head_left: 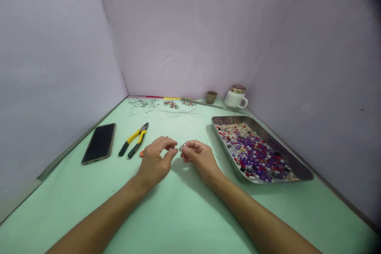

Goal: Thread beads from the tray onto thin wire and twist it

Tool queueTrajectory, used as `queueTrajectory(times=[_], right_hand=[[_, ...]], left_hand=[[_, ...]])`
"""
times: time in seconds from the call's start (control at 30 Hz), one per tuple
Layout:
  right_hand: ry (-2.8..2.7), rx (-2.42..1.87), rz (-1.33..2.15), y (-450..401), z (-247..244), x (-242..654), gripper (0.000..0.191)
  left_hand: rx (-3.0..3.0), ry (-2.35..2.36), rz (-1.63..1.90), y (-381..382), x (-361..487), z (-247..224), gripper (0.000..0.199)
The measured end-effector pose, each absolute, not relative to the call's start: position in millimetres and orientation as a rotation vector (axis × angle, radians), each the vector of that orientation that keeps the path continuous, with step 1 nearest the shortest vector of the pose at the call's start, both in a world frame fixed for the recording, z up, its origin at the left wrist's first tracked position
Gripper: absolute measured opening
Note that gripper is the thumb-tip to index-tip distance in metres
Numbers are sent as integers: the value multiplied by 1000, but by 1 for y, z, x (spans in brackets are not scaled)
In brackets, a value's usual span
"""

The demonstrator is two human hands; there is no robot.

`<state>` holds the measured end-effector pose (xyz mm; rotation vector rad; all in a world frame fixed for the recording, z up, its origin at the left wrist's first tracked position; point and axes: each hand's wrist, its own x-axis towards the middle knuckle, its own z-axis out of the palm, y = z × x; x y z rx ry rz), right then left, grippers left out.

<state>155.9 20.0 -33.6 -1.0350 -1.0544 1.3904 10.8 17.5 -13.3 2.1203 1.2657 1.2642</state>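
Observation:
Between the thumb and fingers of my right hand [200, 158] is a small silvery wire piece [181, 148], pinched at its near end and too small to make out fully. Just left of it, my left hand [157, 158] has its thumb and forefinger apart, with nothing visible between them. An orange-handled tool [141, 153] lies under or behind my left hand, mostly hidden. Farther left, yellow-and-black pliers [134, 140] rest on the green table [178, 214]. A few loose wires [205, 140] lie beyond my right hand.
A metal tray [238, 174] of mixed beads [253, 151] stands at right. At left lies a phone [99, 143]. Toward the back are wire pieces [144, 104], red-and-silver beaded pieces [171, 104], a small brown cup [211, 97] and a lidded white mug [235, 98]. Pale walls enclose the table.

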Motion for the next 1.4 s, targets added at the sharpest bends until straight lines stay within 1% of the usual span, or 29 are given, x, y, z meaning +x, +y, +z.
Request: queueTrajectory(times=[0.13,0.2,0.27,0.47,0.67,0.77,0.97,1.2,1.33,1.4], right_hand=[[-1505,-1190,913,18,-33,161,14],[-1728,-1206,679,16,-34,164,13],[-1865,-1217,554,16,-36,166,15],[-2135,-1396,520,23,-44,170,14],[-2231,-1410,421,24,-45,171,14],[-2271,-1396,369,24,-43,170,18],[-2416,-1446,220,23,-40,165,18],[-2480,-1468,107,22,-41,161,21],[-2464,-1450,107,20,-42,161,21],[-2398,-1448,178,21,-44,162,19]], left_hand=[[2236,1292,1095,19,11,-15,13],[2297,1298,980,20,11,-18,15],[2338,1311,872,23,10,-23,16],[2360,1394,577,32,8,-38,18],[2350,1498,546,34,9,-38,16],[2362,1532,524,33,10,-38,16],[2513,1540,548,31,10,-37,17],[2703,1541,473,27,11,-34,20],[2726,1514,500,26,11,-36,20],[2675,1474,561,26,9,-36,20]])
